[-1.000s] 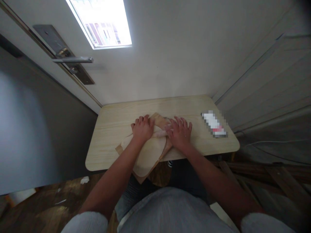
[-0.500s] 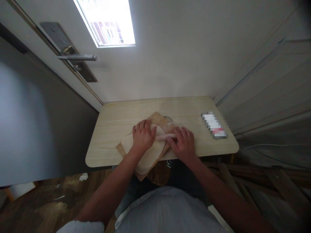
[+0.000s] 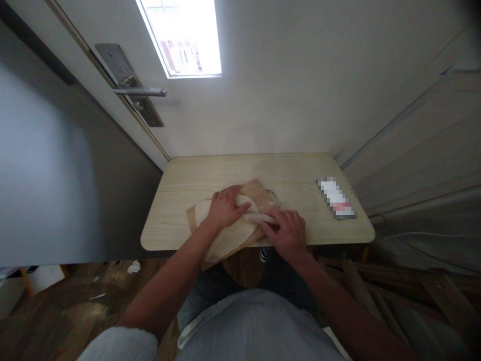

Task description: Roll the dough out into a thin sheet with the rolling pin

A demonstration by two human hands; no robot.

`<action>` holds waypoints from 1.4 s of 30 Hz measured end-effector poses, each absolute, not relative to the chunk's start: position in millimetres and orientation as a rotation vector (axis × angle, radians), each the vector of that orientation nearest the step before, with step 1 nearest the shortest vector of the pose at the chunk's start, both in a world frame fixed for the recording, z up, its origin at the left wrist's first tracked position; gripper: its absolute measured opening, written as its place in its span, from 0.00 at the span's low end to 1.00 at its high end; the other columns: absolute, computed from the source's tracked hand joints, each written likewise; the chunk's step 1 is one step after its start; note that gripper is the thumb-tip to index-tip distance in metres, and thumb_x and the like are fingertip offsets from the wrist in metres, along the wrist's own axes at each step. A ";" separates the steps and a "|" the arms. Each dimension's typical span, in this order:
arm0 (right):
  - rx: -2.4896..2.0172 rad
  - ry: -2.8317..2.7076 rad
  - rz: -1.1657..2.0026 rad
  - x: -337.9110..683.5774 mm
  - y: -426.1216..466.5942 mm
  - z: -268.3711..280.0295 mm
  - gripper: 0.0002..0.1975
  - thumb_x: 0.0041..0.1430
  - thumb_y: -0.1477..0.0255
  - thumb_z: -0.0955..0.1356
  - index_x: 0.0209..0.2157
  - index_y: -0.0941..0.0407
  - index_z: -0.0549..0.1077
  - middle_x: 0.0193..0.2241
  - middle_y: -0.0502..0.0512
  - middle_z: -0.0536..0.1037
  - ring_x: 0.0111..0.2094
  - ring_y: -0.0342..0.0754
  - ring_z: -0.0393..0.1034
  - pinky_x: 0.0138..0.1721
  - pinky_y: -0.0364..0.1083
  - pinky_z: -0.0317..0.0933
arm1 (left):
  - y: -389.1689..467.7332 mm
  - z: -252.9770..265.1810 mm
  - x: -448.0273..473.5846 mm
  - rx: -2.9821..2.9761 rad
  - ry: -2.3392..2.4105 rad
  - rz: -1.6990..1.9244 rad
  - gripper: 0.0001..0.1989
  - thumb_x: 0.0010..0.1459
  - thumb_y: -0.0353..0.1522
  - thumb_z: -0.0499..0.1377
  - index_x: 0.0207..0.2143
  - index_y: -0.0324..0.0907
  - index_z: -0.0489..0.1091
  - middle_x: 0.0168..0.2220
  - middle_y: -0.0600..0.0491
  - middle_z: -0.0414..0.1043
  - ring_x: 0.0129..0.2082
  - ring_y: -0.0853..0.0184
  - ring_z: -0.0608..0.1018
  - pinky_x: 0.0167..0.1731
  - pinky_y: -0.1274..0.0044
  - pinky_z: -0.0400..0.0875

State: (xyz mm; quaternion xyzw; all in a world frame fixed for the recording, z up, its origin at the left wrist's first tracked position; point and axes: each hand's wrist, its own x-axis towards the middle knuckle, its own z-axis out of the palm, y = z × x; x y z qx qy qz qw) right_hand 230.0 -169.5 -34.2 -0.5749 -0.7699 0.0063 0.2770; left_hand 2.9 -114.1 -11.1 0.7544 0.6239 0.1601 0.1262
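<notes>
A thin, pale sheet of dough (image 3: 233, 235) lies over a wooden cutting board (image 3: 256, 189), which is turned at an angle and overhangs the table's front edge. My left hand (image 3: 227, 206) rests palm down on the upper left of the dough, thumb apart from the fingers. A slim rolling pin (image 3: 263, 218), dusted whitish, lies across the dough's right edge. My right hand (image 3: 287, 229) is wrapped round the pin's right end, which the fingers hide. Behind the right hand, a metal ring (image 3: 277, 197) sticks out from the board's corner.
The board rests on a light wooden table (image 3: 203, 170) pushed against a white door with a lever handle (image 3: 141, 92). A blurred-out flat object (image 3: 336, 198) lies on the table's right side. Planks (image 3: 379, 281) stand below right; crumpled paper (image 3: 134, 266) is on the floor.
The whole view has shifted slightly, so table and door appear further right. The board and dough look a little turned. Both hands stay on the dough and pin.
</notes>
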 end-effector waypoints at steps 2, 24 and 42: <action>-1.546 -2.060 0.024 229.4 -170.8 -34.8 0.18 0.64 0.54 0.68 0.44 0.52 0.78 0.39 0.56 0.79 0.44 0.54 0.66 0.47 0.51 0.55 | -113.2 -9.2 4.4 2.196 1.813 0.456 0.30 0.65 0.48 0.55 0.64 0.44 0.60 0.63 0.46 0.69 0.63 0.58 0.69 0.64 0.63 0.58; -1.595 -2.093 -0.130 222.2 -134.2 -43.0 0.23 0.68 0.55 0.64 0.55 0.55 0.74 0.55 0.61 0.76 0.57 0.59 0.61 0.58 0.57 0.51 | -98.5 -10.9 18.4 2.158 2.044 0.401 0.29 0.69 0.51 0.43 0.64 0.50 0.62 0.65 0.46 0.66 0.65 0.52 0.65 0.65 0.49 0.50; -1.682 -2.112 -0.104 215.7 -87.5 -32.0 0.25 0.69 0.53 0.62 0.57 0.54 0.72 0.57 0.62 0.75 0.57 0.61 0.63 0.57 0.58 0.49 | -62.8 -7.6 14.2 2.185 2.038 0.256 0.27 0.71 0.49 0.40 0.50 0.47 0.74 0.51 0.44 0.73 0.54 0.52 0.72 0.52 0.59 0.65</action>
